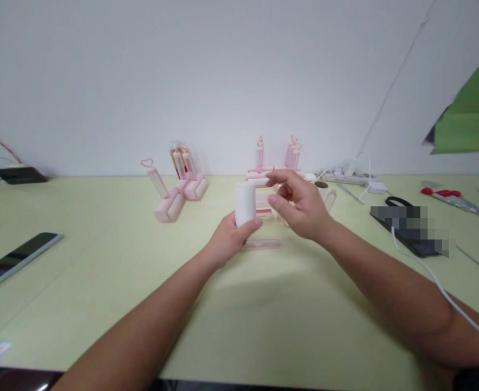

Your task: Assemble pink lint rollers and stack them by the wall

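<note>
From my remote view, I have the white cylinder (245, 202) off the table (296, 326), upright above its middle, well apart from both the near and back edges. Toward the back edge, several heart-topped tubes (158, 182) rise by pink blocks (170, 207), looking finished to me; a clear pinkish bar (264, 244) lies flat beyond my left wrist, not picked up. I'd judge things to be partway; how much is left I can't tell. My left hand (230, 234) wraps the cylinder's lower part, thumb across its front. My right hand (298, 202) hovers just beside it, thumb and fingers parted, nothing visible between them.
</note>
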Demonstrator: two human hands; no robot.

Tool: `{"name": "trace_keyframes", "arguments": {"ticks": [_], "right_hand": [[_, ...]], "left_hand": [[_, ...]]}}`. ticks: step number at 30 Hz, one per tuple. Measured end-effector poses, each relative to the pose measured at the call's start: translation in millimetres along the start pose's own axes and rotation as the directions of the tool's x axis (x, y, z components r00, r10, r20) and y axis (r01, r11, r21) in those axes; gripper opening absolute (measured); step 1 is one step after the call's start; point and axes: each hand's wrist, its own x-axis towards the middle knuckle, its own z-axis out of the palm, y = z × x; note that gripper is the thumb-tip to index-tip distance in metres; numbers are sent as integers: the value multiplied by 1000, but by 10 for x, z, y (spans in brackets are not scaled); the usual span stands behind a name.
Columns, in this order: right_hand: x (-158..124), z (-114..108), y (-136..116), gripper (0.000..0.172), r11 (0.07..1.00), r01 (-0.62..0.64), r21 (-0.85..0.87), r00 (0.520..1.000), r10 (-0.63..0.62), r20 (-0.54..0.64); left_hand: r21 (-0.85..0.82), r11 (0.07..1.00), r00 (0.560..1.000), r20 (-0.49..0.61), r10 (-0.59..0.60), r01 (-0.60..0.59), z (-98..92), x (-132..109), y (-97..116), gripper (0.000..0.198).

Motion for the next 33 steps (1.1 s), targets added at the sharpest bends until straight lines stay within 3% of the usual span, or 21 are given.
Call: {"name": "trace_keyframes", "arguments": {"ticks": [1, 3, 5, 7, 10, 16, 22, 33], "right_hand": [[-6, 15, 104, 34, 998, -5, -64, 1000, 5, 3], [-28, 52, 323, 26, 962, -9, -271, 987, 53, 155], [-65, 93, 516, 28, 872, -1, -490, 927, 184, 326], [-115, 130, 649, 29, 800, -7, -600, 869, 302, 392], [-189, 177, 724, 29, 771, -22, -637, 845, 355, 400], [-266, 250, 698, 33, 729, 32, -684, 858, 330, 393], [-289, 272, 725, 33, 716, 39, -697, 818, 378, 435], [-287, 311, 709, 23, 706, 27, -708, 860, 345, 377]], "left_hand": [[13, 1000, 999, -34, 8, -8, -40, 25, -2, 39], [77, 997, 996, -85, 31, -25, -112, 71, -15, 43], [122, 992, 992, -125, 29, -14, -158, 102, -33, 46], [152, 988, 990, -139, 36, -15, -173, 115, -50, 46], [182, 983, 991, -128, 46, -22, -155, 109, -67, 47], [196, 980, 991, -115, 62, -39, -119, 90, -74, 44], [205, 978, 992, -108, 62, -39, -113, 88, -87, 43], [257, 965, 983, -158, 89, -46, -193, 126, -61, 43]]}}
